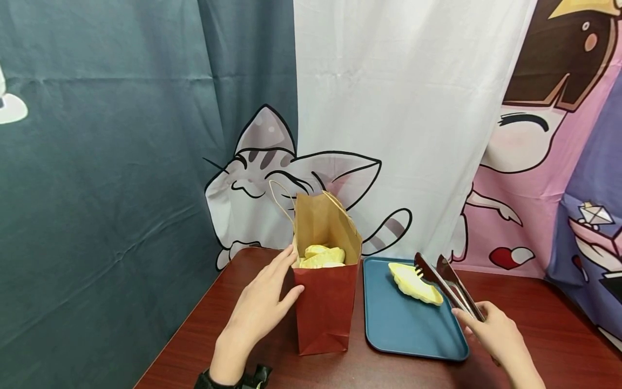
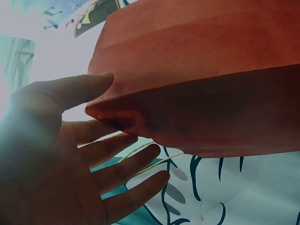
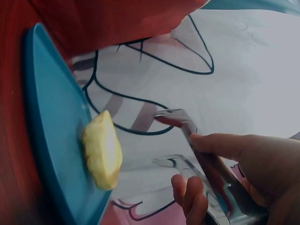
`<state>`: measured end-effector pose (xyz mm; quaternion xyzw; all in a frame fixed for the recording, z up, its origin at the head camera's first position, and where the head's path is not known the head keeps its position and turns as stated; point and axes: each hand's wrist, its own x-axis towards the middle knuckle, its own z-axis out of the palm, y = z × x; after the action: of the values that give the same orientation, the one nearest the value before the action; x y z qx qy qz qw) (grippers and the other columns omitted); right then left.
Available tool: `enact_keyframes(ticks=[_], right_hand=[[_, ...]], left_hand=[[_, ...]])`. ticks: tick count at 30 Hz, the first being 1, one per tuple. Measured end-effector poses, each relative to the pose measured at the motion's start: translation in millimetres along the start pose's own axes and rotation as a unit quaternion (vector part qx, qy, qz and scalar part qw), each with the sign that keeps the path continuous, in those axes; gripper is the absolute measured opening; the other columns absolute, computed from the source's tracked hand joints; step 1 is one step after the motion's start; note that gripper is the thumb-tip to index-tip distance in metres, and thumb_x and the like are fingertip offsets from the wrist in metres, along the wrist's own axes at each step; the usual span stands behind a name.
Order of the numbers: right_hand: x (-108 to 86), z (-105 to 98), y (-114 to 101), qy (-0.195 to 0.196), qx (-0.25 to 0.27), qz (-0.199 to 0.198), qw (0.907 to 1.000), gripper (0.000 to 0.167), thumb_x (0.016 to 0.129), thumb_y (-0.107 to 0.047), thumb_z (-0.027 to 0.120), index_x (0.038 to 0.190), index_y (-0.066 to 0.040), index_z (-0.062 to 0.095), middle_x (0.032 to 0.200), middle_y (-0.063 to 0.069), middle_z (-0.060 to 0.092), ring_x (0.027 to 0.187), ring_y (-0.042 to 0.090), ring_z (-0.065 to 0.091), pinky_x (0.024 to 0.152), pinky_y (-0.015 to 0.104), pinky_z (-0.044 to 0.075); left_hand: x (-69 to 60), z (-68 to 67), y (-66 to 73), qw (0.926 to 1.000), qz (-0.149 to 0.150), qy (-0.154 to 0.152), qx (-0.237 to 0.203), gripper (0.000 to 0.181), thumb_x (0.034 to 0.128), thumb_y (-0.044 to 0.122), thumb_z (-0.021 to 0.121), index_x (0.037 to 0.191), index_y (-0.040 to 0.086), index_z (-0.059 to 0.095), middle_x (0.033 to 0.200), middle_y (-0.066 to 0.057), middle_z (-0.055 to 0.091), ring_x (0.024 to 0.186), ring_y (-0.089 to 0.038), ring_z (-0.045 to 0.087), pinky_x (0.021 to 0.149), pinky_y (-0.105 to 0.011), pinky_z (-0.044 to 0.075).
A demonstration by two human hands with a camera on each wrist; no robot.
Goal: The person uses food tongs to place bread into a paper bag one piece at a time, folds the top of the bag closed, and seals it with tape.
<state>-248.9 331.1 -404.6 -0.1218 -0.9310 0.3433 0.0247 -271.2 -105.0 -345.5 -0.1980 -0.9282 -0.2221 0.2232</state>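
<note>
My left hand (image 1: 259, 305), fingers stretched out, touches the left side of a red paper bag (image 1: 324, 310) with its thumb at the front. The bag stands upright with its top open, and pale yellow bread-like pieces (image 1: 324, 256) show inside. At the right, my right hand (image 1: 498, 335) grips metal food tongs (image 3: 206, 159), their arms spread apart. One more pale yellow bread-like piece (image 1: 414, 286) lies on a blue tray (image 1: 408, 337). The tongs' toothed end is close to that piece in the head view; the right wrist view shows them apart from it.
The bag and tray stand side by side on a dark red-brown wooden table (image 1: 194, 351). Behind it hangs a cloth (image 1: 418, 108) printed with a cartoon cat and figures. Thin cord handles (image 1: 281, 202) rise from the bag's top.
</note>
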Motion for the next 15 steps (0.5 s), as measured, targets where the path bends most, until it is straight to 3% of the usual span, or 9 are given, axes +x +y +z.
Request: enact_keyframes(ticks=[7,15], right_hand=[[8.2,2,11,0.003,-0.068,0.000,0.9977,0.076,0.089,-0.064,0.061,0.120,0.005,0.055,0.075,-0.001,0.070,0.072,0.017,0.059,0.058,0.031,0.040],[11.5,6,20,-0.016,-0.080,0.012,0.9966,0.072,0.085,-0.063,0.065,0.111,0.004,0.059,0.071,-0.002,0.066,0.073,0.017,0.060,0.061,0.035,0.043]], left_hand=[[-0.1,0.2,-0.1,1.0000,0.001,0.001,-0.001,0.060,0.0915,0.032,0.072,0.145,0.016,0.052,0.160,0.007,0.038,0.139,-0.022,0.050,0.104,-0.047,0.049],[-0.1,0.4,0.0,1.0000,-0.001,0.000,0.004,0.060,0.0915,0.032,0.072,0.146,0.018,0.051,0.160,0.008,0.038,0.138,-0.022,0.050,0.104,-0.046,0.050]])
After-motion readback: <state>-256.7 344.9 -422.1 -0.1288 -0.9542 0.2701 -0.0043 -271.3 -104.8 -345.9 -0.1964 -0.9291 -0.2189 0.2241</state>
